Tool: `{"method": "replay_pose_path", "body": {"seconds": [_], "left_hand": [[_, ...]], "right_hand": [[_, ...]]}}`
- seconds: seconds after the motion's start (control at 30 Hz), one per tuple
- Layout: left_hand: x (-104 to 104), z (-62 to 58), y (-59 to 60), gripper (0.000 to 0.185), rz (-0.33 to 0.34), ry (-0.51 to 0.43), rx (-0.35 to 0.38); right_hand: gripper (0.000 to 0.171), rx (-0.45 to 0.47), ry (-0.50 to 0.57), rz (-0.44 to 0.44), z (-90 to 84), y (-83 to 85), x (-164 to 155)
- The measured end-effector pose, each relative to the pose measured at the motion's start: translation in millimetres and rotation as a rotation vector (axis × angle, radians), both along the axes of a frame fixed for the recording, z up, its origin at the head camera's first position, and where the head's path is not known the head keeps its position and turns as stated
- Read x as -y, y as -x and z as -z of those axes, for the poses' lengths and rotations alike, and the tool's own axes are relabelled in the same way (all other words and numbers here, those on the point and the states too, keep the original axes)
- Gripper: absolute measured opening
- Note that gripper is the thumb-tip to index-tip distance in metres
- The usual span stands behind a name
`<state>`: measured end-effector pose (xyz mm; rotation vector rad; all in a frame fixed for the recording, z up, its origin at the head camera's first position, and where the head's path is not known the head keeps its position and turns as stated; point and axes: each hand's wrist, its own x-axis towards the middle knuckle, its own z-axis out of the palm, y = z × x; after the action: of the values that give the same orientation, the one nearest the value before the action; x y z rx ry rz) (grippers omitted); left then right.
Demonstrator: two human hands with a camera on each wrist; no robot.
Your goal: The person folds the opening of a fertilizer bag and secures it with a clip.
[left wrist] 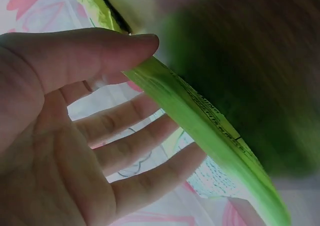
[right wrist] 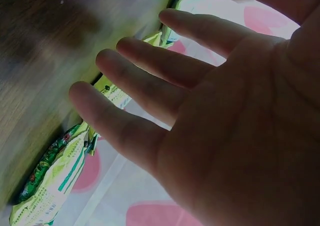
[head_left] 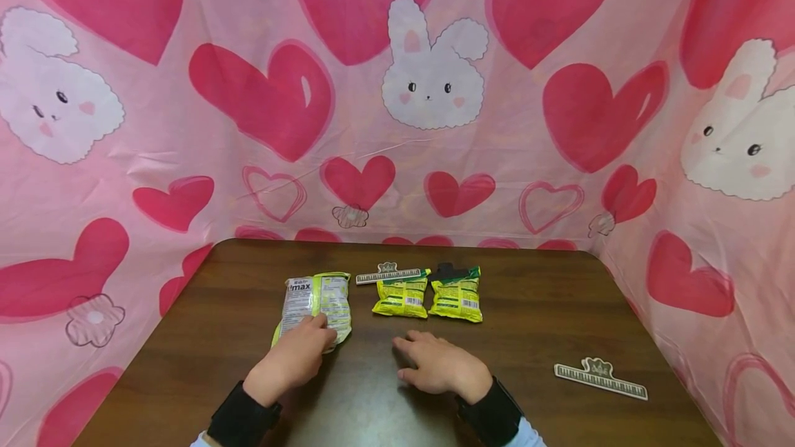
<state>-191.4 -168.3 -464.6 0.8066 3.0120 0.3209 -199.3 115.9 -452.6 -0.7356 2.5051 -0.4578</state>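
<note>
A large silver-and-lime snack bag lies at the left of the table, printed back facing up. My left hand is at its lower right part. In the left wrist view, the thumb and fingers lie on opposite sides of the bag's green edge, pinching it; some fingertips are hidden. My right hand hovers with fingers spread, holding nothing, nearest two small yellow-green packets. The right packet has a black clip at its top. A piano-key clip overlaps or adjoins the left packet's top.
Another piano-key clip lies on the right side of the brown wooden table. A pink cloth with hearts and rabbits hangs behind the table and along both sides.
</note>
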Motion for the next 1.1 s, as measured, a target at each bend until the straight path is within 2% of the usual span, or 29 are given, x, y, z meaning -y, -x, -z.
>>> {"method": "replay_pose_path", "body": {"seconds": [0.17,0.3,0.7,0.83,1.1], "left_hand": [[-11.1,-1.7,-1.6,0.016,-0.039,0.002,0.061],[-18.7,-4.2,-3.8,0.017,-0.041,0.016,0.081],[-36.8,-8.3,-10.2,0.016,0.046,0.036,0.093],[-41.3,-10.1,-13.4,0.015,0.061,0.052,0.118],[-52.0,-14.3,-23.2,0.018,0.126,0.111,0.142]], "right_hand": [[0.057,-0.011,0.011,-0.01,-1.4,-2.2,1.2],[0.057,-0.02,0.017,-0.022,-0.5,-3.1,2.5],[0.057,-0.055,0.021,-0.043,3.7,-3.9,5.7],[0.056,-0.064,0.025,-0.049,5.0,-3.6,6.6],[0.052,-0.081,0.095,-0.058,5.5,-3.6,6.9]]}}
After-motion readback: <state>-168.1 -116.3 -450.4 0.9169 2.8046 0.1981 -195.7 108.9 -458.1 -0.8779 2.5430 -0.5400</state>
